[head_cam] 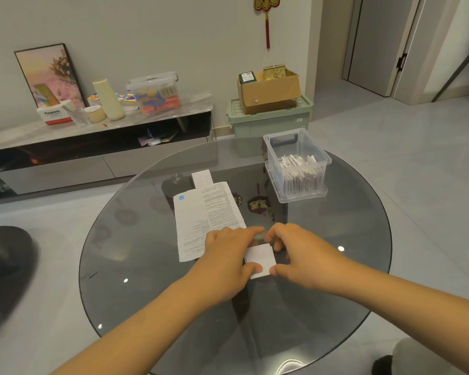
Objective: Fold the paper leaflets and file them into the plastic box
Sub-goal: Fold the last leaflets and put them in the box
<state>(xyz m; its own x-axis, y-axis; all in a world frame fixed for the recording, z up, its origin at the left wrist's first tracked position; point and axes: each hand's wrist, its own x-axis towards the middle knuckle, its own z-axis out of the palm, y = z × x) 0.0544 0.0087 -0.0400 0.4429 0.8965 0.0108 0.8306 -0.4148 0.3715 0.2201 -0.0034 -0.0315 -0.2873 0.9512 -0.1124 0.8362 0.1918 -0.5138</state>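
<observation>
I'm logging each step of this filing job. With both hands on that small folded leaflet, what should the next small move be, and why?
Probably press the last crease flat, then lift it toward the clear plastic box. The folded leaflet already looks small, pinched between the left hand and right hand, and the box already holds similar folded papers standing upright.

Both forearms are showing bare from the near edge up to the wrists, no sleeves reaching into view. Left hand [226, 255] and right hand [298, 253] are wearing nothing: no gloves, rings, watch or bands showing on fingers or wrists. Nails are looking short and plain where visible; the rest of the person is sitting out of frame.
</observation>
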